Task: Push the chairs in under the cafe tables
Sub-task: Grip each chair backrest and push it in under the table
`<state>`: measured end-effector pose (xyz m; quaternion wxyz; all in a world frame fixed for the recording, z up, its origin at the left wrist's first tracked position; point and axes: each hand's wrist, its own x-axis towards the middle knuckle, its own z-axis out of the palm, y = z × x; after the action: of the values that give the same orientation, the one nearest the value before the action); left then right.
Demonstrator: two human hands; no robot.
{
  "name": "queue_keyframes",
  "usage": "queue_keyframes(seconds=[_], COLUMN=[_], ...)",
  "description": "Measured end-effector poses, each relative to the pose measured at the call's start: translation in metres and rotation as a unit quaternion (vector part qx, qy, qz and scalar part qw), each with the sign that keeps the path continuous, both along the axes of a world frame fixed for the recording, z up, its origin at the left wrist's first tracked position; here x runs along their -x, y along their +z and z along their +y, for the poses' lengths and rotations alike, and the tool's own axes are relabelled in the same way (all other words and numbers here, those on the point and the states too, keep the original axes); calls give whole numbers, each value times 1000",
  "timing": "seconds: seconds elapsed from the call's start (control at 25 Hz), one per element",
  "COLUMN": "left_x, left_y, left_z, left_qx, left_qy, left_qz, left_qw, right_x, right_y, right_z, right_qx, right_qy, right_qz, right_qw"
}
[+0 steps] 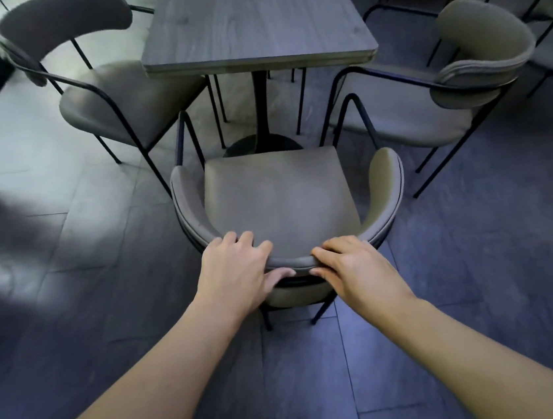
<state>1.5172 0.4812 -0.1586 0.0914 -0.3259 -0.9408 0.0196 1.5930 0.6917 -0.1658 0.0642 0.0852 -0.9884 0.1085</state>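
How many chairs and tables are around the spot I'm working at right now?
Chairs at this table: 3 (near chair gripped by both hands, left chair, right chair)
Tables: 1 (grey wooden table)
Total: 4
More chairs at the top right are partly cut off, so not counted.

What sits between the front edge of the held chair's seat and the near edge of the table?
In the head view, only the table's black pedestal base and bare floor; the chair is not yet under the table.

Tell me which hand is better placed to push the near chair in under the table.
Neither alone: both grip the backrest of the near chair. The left hand sits nearer the rim's middle, the right hand just right of it. If one must lead, left, though pushing with both should keep it straight toward the table.
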Motion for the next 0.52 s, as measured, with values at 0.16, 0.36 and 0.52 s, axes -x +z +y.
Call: queue_keyframes(seconds=[0.16,0.36,0.52], left_x=[-4,11,21], left_y=[11,105,243], left_z=[0,24,74], left_qx=[25,-59,-120], left_qy=[25,25,-31], left_qz=[-56,-92,-63], left_qw=[998,994,990], right_x=[-3,7,3], right_y=[14,127,250], right_z=[-1,30,69], right_qx=[21,36,40], right_qy=[-19,-81,-145], right_qz=[-21,65,123], right_qw=[999,994,981])
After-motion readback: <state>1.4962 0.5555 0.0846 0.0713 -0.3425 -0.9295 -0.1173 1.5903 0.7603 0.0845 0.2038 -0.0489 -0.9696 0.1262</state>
